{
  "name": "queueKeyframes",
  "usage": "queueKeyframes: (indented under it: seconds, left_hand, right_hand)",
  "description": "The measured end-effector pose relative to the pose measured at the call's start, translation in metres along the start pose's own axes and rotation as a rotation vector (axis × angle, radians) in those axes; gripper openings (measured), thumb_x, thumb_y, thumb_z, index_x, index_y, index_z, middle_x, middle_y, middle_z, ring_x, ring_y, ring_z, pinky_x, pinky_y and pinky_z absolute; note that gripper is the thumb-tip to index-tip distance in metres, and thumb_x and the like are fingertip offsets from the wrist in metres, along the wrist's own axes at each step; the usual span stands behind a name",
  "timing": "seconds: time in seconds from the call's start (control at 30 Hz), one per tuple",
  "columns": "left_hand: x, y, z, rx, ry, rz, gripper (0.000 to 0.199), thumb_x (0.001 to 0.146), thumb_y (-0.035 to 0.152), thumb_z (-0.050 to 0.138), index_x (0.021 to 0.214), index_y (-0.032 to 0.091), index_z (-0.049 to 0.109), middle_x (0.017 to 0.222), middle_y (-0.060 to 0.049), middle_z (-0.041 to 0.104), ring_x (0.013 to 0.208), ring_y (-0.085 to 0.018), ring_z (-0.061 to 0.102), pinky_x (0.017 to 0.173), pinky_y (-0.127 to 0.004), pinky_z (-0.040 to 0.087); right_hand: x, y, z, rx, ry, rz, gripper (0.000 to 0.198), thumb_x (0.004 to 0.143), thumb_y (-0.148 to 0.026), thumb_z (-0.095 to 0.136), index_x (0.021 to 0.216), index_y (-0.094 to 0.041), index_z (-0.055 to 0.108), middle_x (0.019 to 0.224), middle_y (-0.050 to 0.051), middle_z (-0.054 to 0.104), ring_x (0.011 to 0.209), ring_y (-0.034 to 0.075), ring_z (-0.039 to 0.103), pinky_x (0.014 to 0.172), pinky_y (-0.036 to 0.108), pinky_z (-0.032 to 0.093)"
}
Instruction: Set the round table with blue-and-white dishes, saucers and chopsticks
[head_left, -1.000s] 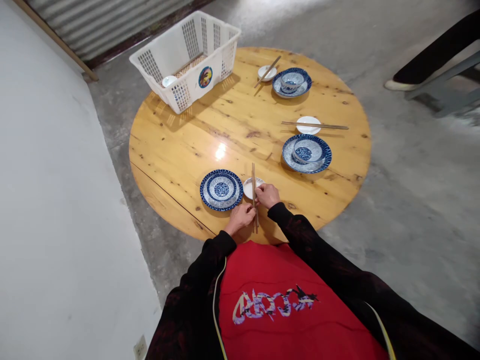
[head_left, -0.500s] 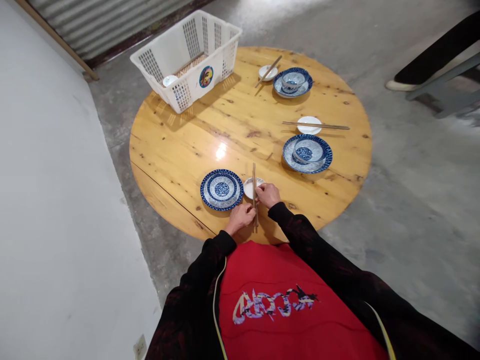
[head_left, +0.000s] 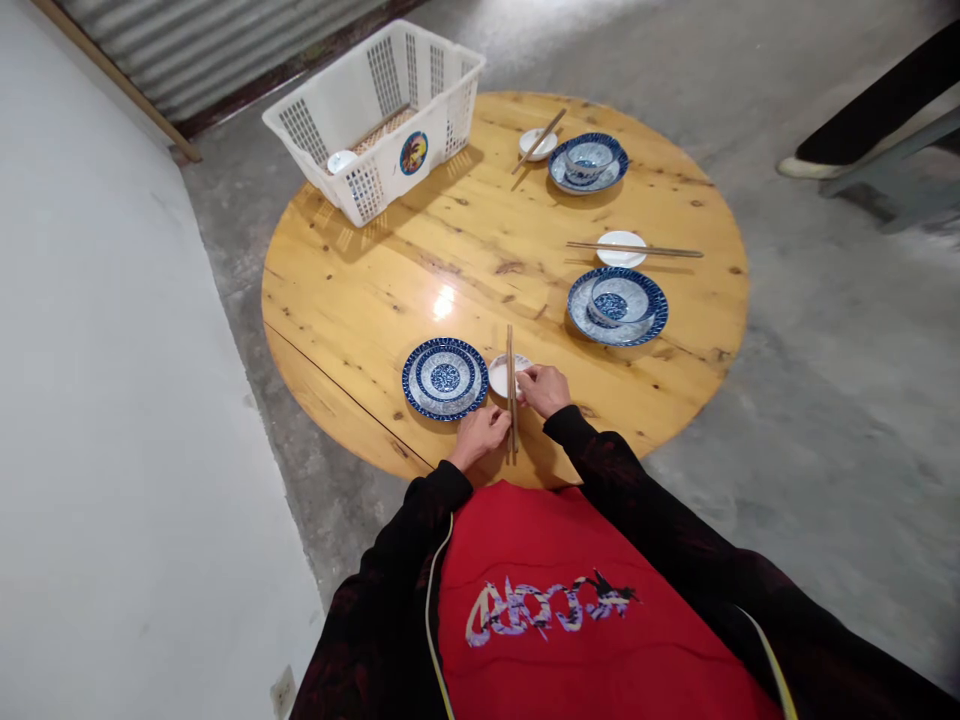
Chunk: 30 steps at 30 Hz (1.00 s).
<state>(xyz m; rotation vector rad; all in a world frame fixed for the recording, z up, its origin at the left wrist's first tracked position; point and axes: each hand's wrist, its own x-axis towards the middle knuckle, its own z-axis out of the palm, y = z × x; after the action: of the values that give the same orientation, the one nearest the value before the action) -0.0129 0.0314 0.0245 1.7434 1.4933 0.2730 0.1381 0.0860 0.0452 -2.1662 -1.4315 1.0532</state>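
A pair of wooden chopsticks [head_left: 511,350] lies across a small white dish [head_left: 499,375], its near ends pointing toward me. My left hand [head_left: 482,433] pinches the chopsticks by their lower part. My right hand [head_left: 545,388] is curled at the right rim of the dish, just right of the chopsticks; its fingertips are partly hidden, so I cannot tell whether they grip the rim. Left of the dish is a blue-and-white plate [head_left: 409,385] with a patterned bowl [head_left: 445,376] on it.
On the round wooden table [head_left: 360,330], two more settings have a plate [head_left: 657,318], a bowl, a white dish [head_left: 621,258] and chopsticks [head_left: 675,252]. A white plastic basket [head_left: 390,175] stands at the back left. A person's leg [head_left: 877,110] shows at the right.
My right hand has shifted slightly right, away from the chopsticks. My left hand stays at their lower part, and the chopsticks keep their place across the dish.
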Motion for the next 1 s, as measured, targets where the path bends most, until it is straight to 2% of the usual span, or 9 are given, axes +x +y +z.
queueKeyframes:
  seconds: [0.2,0.37,0.5,0.63,0.7,0.8,0.9,1.0]
  left_hand:
    - [-0.028,-0.007,-0.012,0.004,0.079,-0.142,0.028,0.095,0.039,0.047,0.084,0.022,0.066,0.077,-0.001,0.070,0.074,-0.016,0.063,0.067,-0.024,0.038]
    - [-0.070,-0.010,-0.014,-0.172,0.183,-0.231,0.026,0.095,0.037,0.045,0.086,0.021,0.063,0.077,0.001,0.069,0.073,-0.013,0.063,0.071,-0.021,0.044]
    - [-0.098,0.007,0.003,-0.270,0.286,-0.320,0.027,0.096,0.038,0.041,0.085,0.021,0.059,0.076,0.000,0.067,0.070,-0.012,0.063,0.069,-0.021,0.047]
    - [-0.109,0.043,0.032,-0.312,0.338,-0.365,0.028,0.097,0.037,0.038,0.092,0.022,0.061,0.078,-0.001,0.068,0.069,-0.012,0.065,0.068,-0.020,0.049]
    - [-0.109,0.063,0.043,-0.282,0.320,-0.339,0.029,0.098,0.036,0.037,0.096,0.022,0.062,0.080,-0.001,0.070,0.069,-0.012,0.065,0.069,-0.020,0.050]
    - [-0.103,0.086,0.052,-0.186,0.240,-0.195,0.028,0.098,0.034,0.041,0.099,0.021,0.065,0.085,-0.004,0.072,0.073,-0.013,0.066,0.071,-0.022,0.049]
    - [-0.092,0.097,0.050,-0.080,0.162,-0.006,0.024,0.096,0.028,0.045,0.098,0.020,0.067,0.089,-0.005,0.074,0.080,-0.015,0.068,0.075,-0.023,0.048]
    - [-0.077,0.099,0.050,-0.044,0.136,0.124,0.024,0.097,0.026,0.044,0.095,0.020,0.067,0.086,-0.005,0.073,0.079,-0.015,0.067,0.073,-0.023,0.047]
  right_hand:
    - [-0.019,0.019,-0.025,0.063,-0.007,-0.030,0.022,0.087,-0.026,0.050,0.083,-0.014,0.068,0.055,0.002,0.066,0.049,0.017,0.065,0.062,0.025,0.050]
    - [-0.041,0.052,-0.041,0.116,-0.079,-0.074,0.019,0.086,-0.028,0.050,0.080,-0.017,0.064,0.066,0.005,0.070,0.052,0.018,0.066,0.059,0.027,0.050]
    - [-0.059,0.079,-0.045,0.144,-0.192,-0.124,0.020,0.085,-0.032,0.048,0.081,-0.019,0.063,0.068,0.005,0.069,0.055,0.019,0.065,0.058,0.029,0.051]
    - [-0.081,0.102,-0.046,0.208,-0.360,-0.139,0.024,0.085,-0.040,0.045,0.083,-0.022,0.061,0.062,0.003,0.065,0.050,0.019,0.062,0.054,0.028,0.049]
    - [-0.090,0.112,-0.047,0.229,-0.435,-0.150,0.027,0.084,-0.044,0.044,0.083,-0.023,0.060,0.060,0.001,0.063,0.048,0.019,0.061,0.051,0.028,0.048]
    - [-0.101,0.126,-0.051,0.252,-0.467,-0.140,0.031,0.082,-0.047,0.042,0.083,-0.022,0.060,0.063,0.002,0.064,0.048,0.019,0.062,0.048,0.029,0.046]
    - [-0.107,0.134,-0.057,0.278,-0.402,-0.114,0.036,0.081,-0.050,0.042,0.085,-0.022,0.062,0.061,0.002,0.064,0.048,0.020,0.062,0.048,0.029,0.046]
    - [-0.113,0.139,-0.067,0.325,-0.264,-0.063,0.038,0.080,-0.054,0.044,0.082,-0.021,0.063,0.059,0.002,0.063,0.048,0.019,0.062,0.049,0.029,0.046]
